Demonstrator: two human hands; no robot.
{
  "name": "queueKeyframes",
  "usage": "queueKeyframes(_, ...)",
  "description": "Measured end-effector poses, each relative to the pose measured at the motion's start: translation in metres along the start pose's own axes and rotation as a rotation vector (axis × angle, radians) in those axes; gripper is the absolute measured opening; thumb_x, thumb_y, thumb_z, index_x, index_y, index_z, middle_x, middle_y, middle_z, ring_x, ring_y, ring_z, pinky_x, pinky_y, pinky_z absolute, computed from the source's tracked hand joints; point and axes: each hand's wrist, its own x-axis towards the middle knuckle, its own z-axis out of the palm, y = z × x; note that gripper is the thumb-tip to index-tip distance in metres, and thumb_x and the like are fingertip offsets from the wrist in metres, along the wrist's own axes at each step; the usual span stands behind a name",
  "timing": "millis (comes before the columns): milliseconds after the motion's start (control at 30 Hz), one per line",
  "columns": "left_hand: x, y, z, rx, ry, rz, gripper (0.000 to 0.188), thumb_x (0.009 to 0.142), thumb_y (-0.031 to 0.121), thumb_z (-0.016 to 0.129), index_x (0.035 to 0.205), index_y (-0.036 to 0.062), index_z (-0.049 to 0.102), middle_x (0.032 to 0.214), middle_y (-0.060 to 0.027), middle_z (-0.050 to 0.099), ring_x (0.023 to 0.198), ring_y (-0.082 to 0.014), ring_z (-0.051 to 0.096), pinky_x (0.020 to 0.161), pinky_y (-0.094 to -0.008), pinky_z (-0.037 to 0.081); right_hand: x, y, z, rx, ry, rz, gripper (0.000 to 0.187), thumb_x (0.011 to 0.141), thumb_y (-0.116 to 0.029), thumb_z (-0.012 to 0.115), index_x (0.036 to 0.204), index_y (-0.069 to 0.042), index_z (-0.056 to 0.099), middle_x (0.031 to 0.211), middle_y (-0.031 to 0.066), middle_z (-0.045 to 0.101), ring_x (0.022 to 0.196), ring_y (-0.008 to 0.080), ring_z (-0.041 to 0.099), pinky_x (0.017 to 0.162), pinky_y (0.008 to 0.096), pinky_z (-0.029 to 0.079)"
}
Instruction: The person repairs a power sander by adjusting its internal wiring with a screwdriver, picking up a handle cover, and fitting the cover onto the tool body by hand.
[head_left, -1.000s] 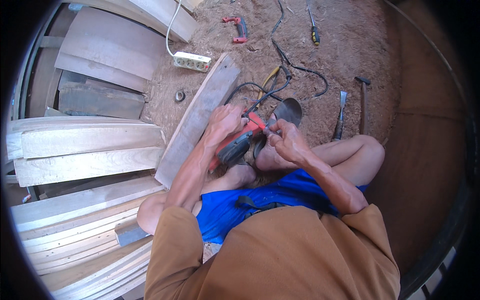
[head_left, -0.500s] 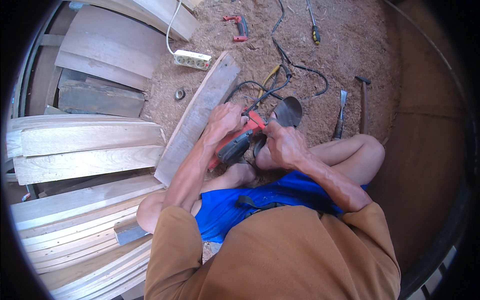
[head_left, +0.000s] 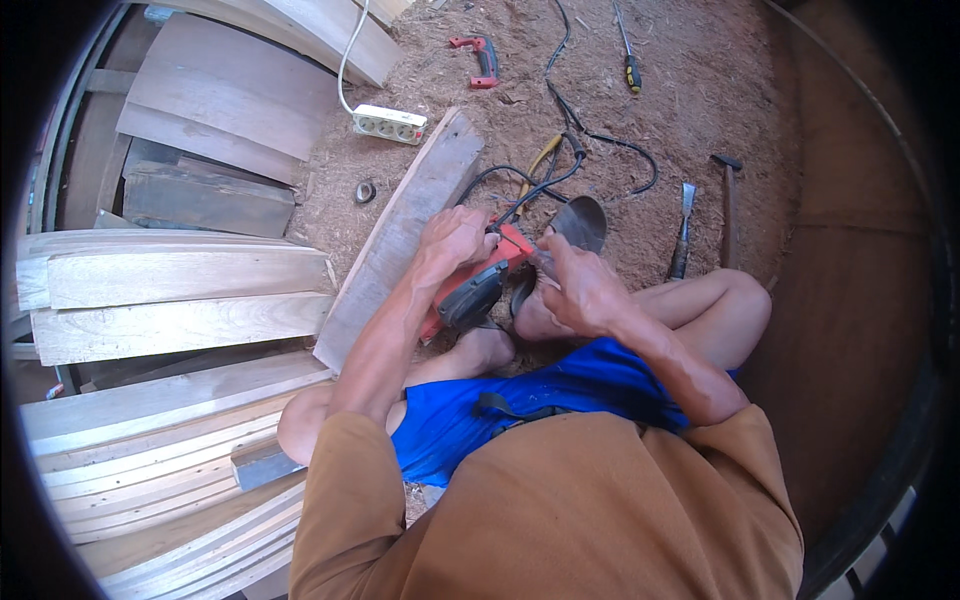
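Observation:
Between my bent legs rests a red and black power tool [head_left: 472,292] that looks like an electric planer, tilted, with a black cord at its far end. My left hand [head_left: 455,240] is closed over its far left side, thumb bent on the top. Beside its right end, my right hand [head_left: 585,290] is closed, thumb and forefinger pinched on something small and greyish. The fingers hide most of that thing, so its kind is unclear. A loose red and black handle piece [head_left: 484,62] lies farther off on the sawdust.
Left of the tool lies a thick wooden plank [head_left: 395,235]. Stacked boards [head_left: 185,280] fill the left side. A white power strip [head_left: 390,124], a tape roll [head_left: 365,191], a screwdriver [head_left: 632,75], a chisel [head_left: 682,235] and a hammer [head_left: 729,205] lie on the sawdust floor.
My right hand has shifted slightly right, and its fingers sit a little farther from the tool's red end. My left hand keeps its hold. The whole view has shifted slightly.

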Motion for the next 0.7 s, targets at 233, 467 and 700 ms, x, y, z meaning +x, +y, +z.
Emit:
queueKeyframes(233,0.006,-0.003,0.006,-0.001,-0.032,-0.004,0.043,0.089,0.037,0.076,0.121,0.008,0.07,0.105,-0.0213,0.076,0.106,-0.0416,0.072,0.092,-0.0524,0.056,-0.004,0.005,0.015,-0.343,-0.002,-0.056,0.03,0.085,-0.01,0.066,0.114,-0.003,0.059,0.093,0.0269,0.072,0.084,0.0505,0.072,0.074,0.0605,0.055)
queueKeyframes(467,0.007,-0.009,0.011,-0.012,0.008,0.041,0.048,0.088,0.035,0.077,0.128,0.0096,0.069,0.107,-0.0205,0.076,0.108,-0.0402,0.071,0.093,-0.0506,0.057,0.007,0.01,0.018,0.028,0.102,0.094,0.03,0.091,-0.012,0.067,0.118,0.0,0.07,0.1,0.03,0.074,0.097,0.0485,0.072,0.085,0.054,0.056)
queueKeyframes(700,0.004,-0.009,0.004,0.043,-0.038,0.078,0.047,0.091,0.04,0.074,0.126,0.0086,0.067,0.111,-0.02,0.076,0.109,-0.0421,0.071,0.094,-0.0521,0.055,0.013,0.013,0.011,0.051,0.065,0.152,0.03,0.094,-0.015,0.069,0.119,0.001,0.069,0.105,0.0293,0.074,0.106,0.0443,0.072,0.091,0.0512,0.055)
